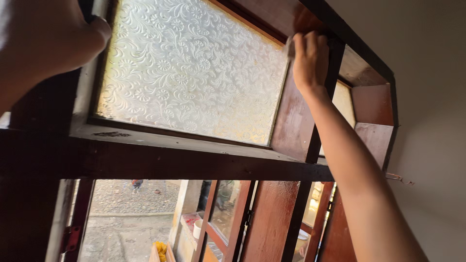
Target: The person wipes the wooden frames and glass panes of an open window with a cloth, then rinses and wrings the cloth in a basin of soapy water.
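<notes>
Head view looks up at a dark reddish-brown wooden window frame (194, 162) with a small transom sash swung open above its horizontal crossbar.

Right hand (310, 60): raised to the sash's top right corner, fingers curled closed and pressed against the dark wooden top rail (272, 17). A small pale grey piece (290, 47) shows at the fingertips, touching the wood; too little visible to tell what it is. The forearm runs down from the hand to the bottom right of the view.

Left hand (53, 39): at the top left corner of the sash, closed, knuckles toward camera, thumb edge against the pale weathered left stile (85, 92). Cannot tell if it actually grips the stile or just braces on it.

Between the hands: frosted glass pane with embossed floral scroll pattern (194, 68), filling the sash and lit from behind. A reddish-brown upright post (293, 121) stands at the pane's right edge, a second smaller frosted pane (343, 99) just beyond it.

Crossbar carries the sash's lower edge; its top face is pale and scuffed, with a dark patch near the left end.

Below the crossbar: lower casement sashes with brown wooden frames (233, 213) stand open. Outside is a gravel-and-concrete yard (126, 213), with a white bucket (198, 228) and a yellow item (160, 250) near the bottom edge. Plain cream wall (432, 97) to the right of the frame.
</notes>
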